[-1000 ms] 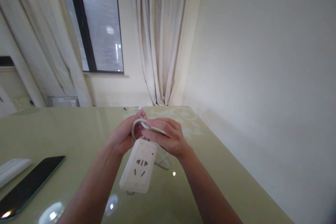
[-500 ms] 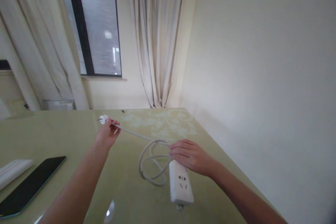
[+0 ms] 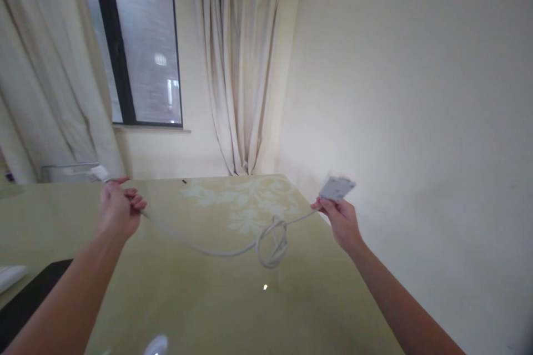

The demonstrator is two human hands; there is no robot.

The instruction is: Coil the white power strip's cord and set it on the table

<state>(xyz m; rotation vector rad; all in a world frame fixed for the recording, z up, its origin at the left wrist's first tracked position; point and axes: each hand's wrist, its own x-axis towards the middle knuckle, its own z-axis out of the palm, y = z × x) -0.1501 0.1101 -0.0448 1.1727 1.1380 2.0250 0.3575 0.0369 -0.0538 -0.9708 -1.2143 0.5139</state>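
Plainly, the left hand (image 3: 119,211) holds the cord (image 3: 225,254) in curled fingers (image 3: 135,199), left of the loop (image 3: 271,265); right of it, the right hand (image 3: 343,224) pinches the socket block (image 3: 336,187).

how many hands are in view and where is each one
2: the left hand grips the cord beside the plug; the right hand holds the socket block at the other end. No others seem hidden.

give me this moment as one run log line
left hand: holding plug end | right hand: holding socket block | cable: sagging between hands, looped nearer right
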